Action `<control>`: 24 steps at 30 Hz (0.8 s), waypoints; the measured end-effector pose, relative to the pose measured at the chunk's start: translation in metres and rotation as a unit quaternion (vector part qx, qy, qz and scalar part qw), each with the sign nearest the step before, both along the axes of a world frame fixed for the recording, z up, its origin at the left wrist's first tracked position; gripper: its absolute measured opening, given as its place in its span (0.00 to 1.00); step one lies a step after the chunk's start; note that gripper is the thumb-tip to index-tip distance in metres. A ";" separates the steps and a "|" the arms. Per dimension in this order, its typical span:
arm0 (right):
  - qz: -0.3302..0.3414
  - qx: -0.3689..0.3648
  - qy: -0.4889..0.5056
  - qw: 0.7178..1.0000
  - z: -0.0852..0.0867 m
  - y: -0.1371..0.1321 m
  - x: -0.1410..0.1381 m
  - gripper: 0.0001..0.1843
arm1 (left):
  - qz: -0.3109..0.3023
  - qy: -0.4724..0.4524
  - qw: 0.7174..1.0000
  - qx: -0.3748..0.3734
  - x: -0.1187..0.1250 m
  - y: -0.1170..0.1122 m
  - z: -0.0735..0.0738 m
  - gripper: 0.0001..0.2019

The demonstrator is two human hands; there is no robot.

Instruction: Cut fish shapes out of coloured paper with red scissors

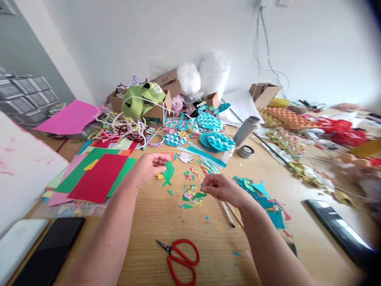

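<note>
A green paper fish (168, 171) is pinched at its edge between the thumb and fingers of my left hand (150, 169). My right hand (218, 186) is closed, thumb against fingertips, at a green paper scrap (200, 195). Below the fish lies a small green offcut (170, 192). Between my hands are heaps of tiny coloured paper dots (190, 173). Red-handled scissors (181, 258) rest near the front of the table, apart from both hands. Beyond my left hand is a white fish-shaped cutout (185, 157) with drawn lines.
Coloured paper sheets (98, 178) are stacked on the left. Phones lie at both sides, a black one (50, 250) and another (336, 230). A metal flask (247, 129) stands behind, near blue wavy discs (217, 142). Blue scraps (268, 202) lie right. Boxes (171, 81) line the wall.
</note>
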State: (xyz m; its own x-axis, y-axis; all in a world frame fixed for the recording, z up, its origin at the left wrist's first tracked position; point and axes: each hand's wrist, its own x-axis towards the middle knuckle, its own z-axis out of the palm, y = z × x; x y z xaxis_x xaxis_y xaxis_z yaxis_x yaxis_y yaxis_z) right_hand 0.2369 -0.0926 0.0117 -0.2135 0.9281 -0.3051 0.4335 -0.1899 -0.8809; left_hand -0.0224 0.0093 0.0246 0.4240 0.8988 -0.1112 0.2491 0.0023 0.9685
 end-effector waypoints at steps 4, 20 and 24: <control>-0.102 0.000 0.009 0.995 0.023 -0.035 0.042 0.24 | -0.001 0.007 1.000 -0.011 0.001 0.002 -0.001 0.20; -0.111 0.144 -0.321 0.929 -0.013 -0.074 0.042 0.12 | -0.020 0.003 1.000 0.003 0.008 0.000 -0.008 0.18; 0.026 0.170 -0.294 0.940 -0.021 -0.055 -0.025 0.11 | -0.019 -0.001 1.000 0.006 0.009 0.000 -0.007 0.17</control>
State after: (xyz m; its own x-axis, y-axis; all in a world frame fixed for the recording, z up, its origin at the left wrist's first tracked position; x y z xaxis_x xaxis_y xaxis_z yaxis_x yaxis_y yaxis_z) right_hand 0.2118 -0.1475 -0.0098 -0.1476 0.9864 -0.0721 0.8655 0.0935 -0.4922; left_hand -0.0139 0.0090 0.0176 0.4575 0.8837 -0.0988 0.2468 -0.0194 0.9689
